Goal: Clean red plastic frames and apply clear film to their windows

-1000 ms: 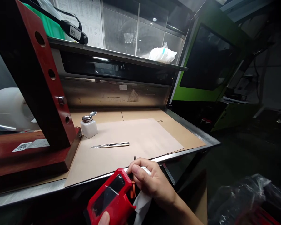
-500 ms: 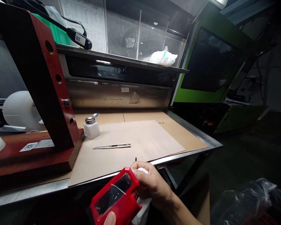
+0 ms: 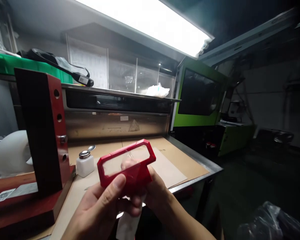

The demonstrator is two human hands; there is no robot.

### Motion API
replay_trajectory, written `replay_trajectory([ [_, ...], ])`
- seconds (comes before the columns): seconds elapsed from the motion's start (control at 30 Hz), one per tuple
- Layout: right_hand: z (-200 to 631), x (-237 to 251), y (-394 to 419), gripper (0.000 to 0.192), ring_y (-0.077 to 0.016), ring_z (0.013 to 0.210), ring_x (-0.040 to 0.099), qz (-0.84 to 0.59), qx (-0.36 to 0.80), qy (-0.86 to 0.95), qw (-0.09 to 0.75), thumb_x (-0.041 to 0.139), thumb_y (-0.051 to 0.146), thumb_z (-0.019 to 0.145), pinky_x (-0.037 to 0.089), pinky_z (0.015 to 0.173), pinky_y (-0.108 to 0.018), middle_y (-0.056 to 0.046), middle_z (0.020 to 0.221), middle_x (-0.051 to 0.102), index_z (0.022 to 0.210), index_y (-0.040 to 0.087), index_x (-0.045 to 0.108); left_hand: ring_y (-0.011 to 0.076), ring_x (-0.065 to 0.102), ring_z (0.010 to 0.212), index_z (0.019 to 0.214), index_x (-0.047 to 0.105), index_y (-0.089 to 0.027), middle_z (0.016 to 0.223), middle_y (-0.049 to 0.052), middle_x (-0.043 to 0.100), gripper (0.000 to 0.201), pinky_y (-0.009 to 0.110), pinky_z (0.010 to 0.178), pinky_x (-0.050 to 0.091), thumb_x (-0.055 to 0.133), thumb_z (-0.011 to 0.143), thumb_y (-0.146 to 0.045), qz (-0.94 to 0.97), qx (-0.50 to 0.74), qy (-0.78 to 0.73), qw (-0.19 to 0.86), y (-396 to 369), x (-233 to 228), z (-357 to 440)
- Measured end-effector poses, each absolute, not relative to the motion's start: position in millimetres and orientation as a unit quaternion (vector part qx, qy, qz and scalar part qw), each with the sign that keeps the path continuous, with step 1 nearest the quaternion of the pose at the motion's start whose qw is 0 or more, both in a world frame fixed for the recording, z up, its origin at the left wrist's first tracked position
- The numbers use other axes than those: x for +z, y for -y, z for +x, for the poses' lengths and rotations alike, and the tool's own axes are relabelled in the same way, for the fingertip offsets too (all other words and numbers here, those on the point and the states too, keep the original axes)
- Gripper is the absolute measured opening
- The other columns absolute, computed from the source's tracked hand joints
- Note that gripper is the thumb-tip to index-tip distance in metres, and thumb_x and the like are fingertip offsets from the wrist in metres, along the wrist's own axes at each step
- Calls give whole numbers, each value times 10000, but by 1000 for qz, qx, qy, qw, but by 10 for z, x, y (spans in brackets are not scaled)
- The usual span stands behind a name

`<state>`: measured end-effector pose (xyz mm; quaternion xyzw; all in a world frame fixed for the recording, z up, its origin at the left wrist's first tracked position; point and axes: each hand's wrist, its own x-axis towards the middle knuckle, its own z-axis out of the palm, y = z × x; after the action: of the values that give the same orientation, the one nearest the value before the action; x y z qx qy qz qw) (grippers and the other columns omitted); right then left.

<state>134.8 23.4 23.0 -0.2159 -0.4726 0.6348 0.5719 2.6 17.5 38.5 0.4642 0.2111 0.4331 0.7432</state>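
Observation:
A red plastic housing with a long clear window (image 3: 136,175) is raised in front of me, above the bench's front edge. My left hand (image 3: 97,205) is closed around its lower left side, the thumb pressed on the front face. Behind the housing is my right hand (image 3: 158,191), and some of its fingertips show through the window. A white cloth or wipe (image 3: 127,225) hangs below, seemingly from my right hand; its upper part is hidden. On the bench, a white pump bottle (image 3: 85,166) with its metal lid flipped up stands to the left.
A dark red stand with holes (image 3: 56,133) and a white roll (image 3: 11,153) occupy the left. Cardboard and a pale sheet (image 3: 173,170) cover the bench. A shelf above bears a white plastic bag (image 3: 158,90). A green machine (image 3: 197,120) stands at right, clear plastic (image 3: 272,220) lower right.
The housing has been raised and turned more level, its window now see-through to the bench. My right hand has moved behind it, and my left hand shows more. The view has tilted up.

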Motion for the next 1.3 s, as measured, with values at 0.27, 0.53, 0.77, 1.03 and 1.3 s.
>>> replay_trajectory([
  [0.27, 1466, 970, -467, 271, -69, 291, 357, -175, 520, 579, 603, 552, 442, 795, 379, 294, -174, 74, 393, 450, 695, 192, 525, 234, 648, 611, 888, 757, -122, 695, 122, 718, 293, 277, 554, 548, 729, 721, -361, 584, 433, -59, 684, -455, 1038, 88],
  [0.53, 1442, 1475, -549, 337, -47, 261, 240, -205, 429, 608, 636, 548, 444, 795, 209, 253, -157, 102, 310, 303, 579, 198, 468, 216, 672, 599, 838, 765, -107, 664, 121, 721, 258, 237, 542, 559, 761, 698, -323, 632, 459, 13, 624, -527, 1461, 79],
  [0.77, 1422, 1757, -571, 290, -76, 295, 297, -177, 388, 642, 637, 501, 409, 809, 344, 300, -187, 83, 338, 336, 608, 200, 505, 196, 652, 566, 876, 768, -118, 745, 138, 745, 240, 246, 513, 552, 732, 727, -303, 666, 467, 48, 579, -562, 1740, 73],
  [1.03, 1426, 2000, -579, 514, -42, 313, 366, -176, 288, 662, 669, 248, 318, 875, 247, 308, -125, 67, 302, 300, 410, 156, 396, 223, 666, 596, 880, 775, -138, 742, 119, 745, 241, 260, 521, 543, 697, 744, -321, 714, 467, 81, 515, -507, 2007, 45],
  [1.3, 1407, 2006, -572, 370, -77, 306, 341, -159, 283, 682, 656, 470, 346, 802, 350, 268, -152, 71, 319, 292, 459, 220, 407, 196, 677, 609, 970, 736, -87, 763, 95, 755, 299, 237, 532, 522, 631, 782, -294, 727, 471, 78, 493, -420, 2025, -1],
])
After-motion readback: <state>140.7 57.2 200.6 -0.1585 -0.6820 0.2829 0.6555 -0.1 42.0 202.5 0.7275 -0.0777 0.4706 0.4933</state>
